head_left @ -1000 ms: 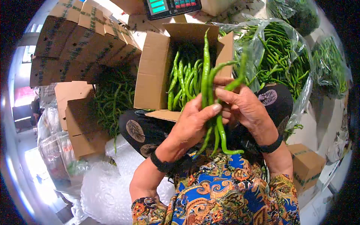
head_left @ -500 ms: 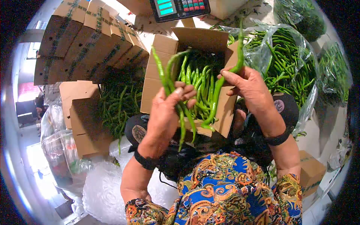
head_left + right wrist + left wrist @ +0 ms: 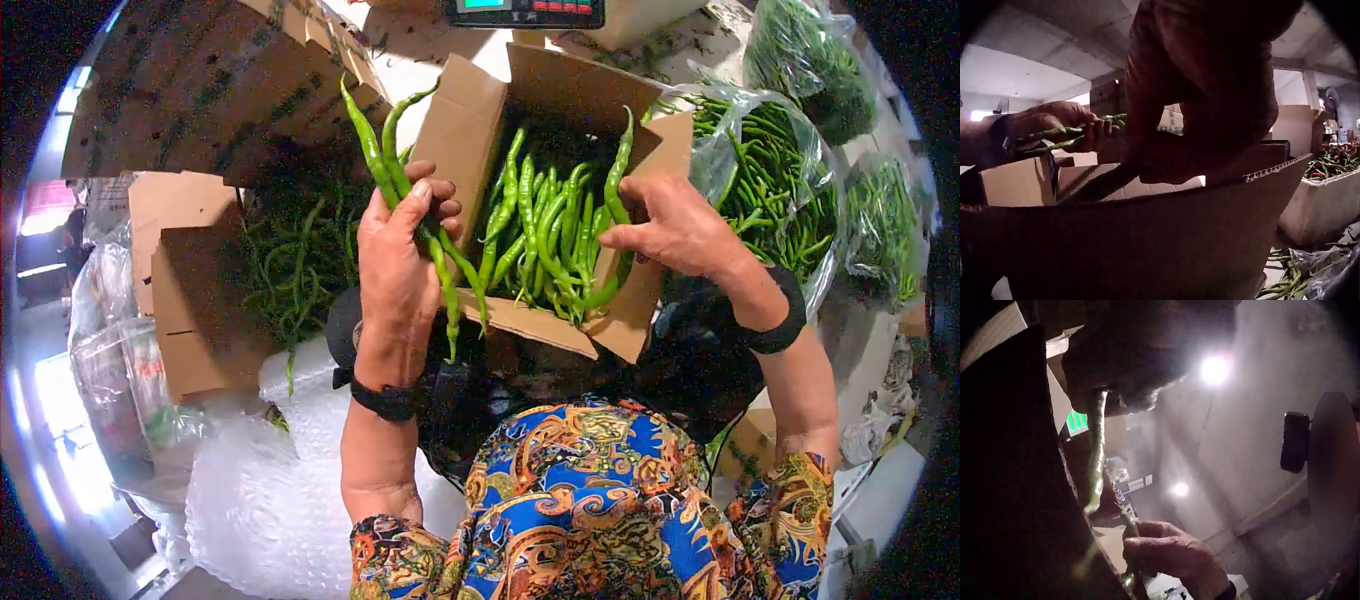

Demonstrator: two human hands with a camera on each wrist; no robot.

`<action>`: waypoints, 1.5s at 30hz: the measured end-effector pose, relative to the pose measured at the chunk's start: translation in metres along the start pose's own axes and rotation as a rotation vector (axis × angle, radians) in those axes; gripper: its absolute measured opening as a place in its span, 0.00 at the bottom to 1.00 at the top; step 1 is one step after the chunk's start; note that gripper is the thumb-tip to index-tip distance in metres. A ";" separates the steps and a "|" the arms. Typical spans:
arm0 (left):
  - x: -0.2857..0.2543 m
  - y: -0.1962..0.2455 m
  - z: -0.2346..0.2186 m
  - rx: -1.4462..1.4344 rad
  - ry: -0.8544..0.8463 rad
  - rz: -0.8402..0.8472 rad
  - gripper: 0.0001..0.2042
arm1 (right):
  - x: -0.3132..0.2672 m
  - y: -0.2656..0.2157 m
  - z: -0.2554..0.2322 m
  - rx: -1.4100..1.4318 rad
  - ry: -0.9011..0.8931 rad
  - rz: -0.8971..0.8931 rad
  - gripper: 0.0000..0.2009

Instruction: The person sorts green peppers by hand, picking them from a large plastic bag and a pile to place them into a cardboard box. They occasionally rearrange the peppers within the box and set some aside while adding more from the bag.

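Observation:
In the head view my left hand (image 3: 398, 250) grips a few long green chili peppers (image 3: 372, 140) left of the open box, thumb laid across them, their ends jutting out above and below. The cardboard box (image 3: 455, 115) holds a row of similar chili peppers (image 3: 545, 225). At its right side my right hand (image 3: 685, 225) pinches one long chili pepper (image 3: 620, 150), whose lower end curves down over the peppers inside. The right wrist view shows this hand (image 3: 1204, 106) dark and close, just over the box wall (image 3: 1147, 250), holding the pepper (image 3: 1104, 184).
A clear plastic bag of green peppers (image 3: 765, 185) lies right of the box, with further bags (image 3: 880, 230) beyond. Left are stacked cartons (image 3: 200, 100), a heap of thin green peppers (image 3: 295, 250) and bubble wrap (image 3: 260, 500). A digital scale (image 3: 525, 12) stands behind the box.
Both hands held peppers together over the box front, then parted. The left hand moved left with its peppers; the right brought one pepper down into the box's right side.

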State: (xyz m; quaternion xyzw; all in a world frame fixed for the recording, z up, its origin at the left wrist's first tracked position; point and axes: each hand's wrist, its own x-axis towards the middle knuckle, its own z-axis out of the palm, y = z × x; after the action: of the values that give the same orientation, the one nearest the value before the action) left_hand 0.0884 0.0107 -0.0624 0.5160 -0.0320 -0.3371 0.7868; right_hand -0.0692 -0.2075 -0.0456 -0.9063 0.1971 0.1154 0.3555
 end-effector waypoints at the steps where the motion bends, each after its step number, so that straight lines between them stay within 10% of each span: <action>1: -0.001 0.001 -0.002 -0.030 -0.014 0.003 0.13 | 0.001 -0.004 -0.001 0.025 -0.033 -0.003 0.21; 22: -0.018 -0.003 0.010 0.007 -0.056 -0.083 0.14 | 0.073 0.036 0.043 -0.173 -0.060 0.202 0.25; 25: -0.020 -0.004 0.011 0.044 -0.045 -0.100 0.14 | 0.057 0.022 0.066 -0.167 -0.153 -0.014 0.24; 34: -0.017 -0.017 0.017 -0.077 -0.249 -0.270 0.17 | 0.038 0.026 0.067 0.011 -0.462 0.100 0.18; 36: -0.015 -0.020 0.018 -0.113 -0.289 -0.343 0.17 | 0.038 0.043 0.074 -0.266 -0.264 -0.170 0.15; 42: -0.010 -0.033 0.034 -0.113 -0.384 -0.618 0.16 | 0.022 -0.011 0.025 1.187 -0.232 0.290 0.16; 45: -0.001 -0.050 0.050 0.095 -0.405 -0.598 0.16 | 0.026 -0.011 0.023 1.043 -0.233 0.197 0.13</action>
State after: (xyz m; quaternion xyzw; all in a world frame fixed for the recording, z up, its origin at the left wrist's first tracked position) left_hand 0.0431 -0.0403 -0.0807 0.4614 -0.0504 -0.6459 0.6061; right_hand -0.0424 -0.1909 -0.0647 -0.5682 0.2713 0.1348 0.7651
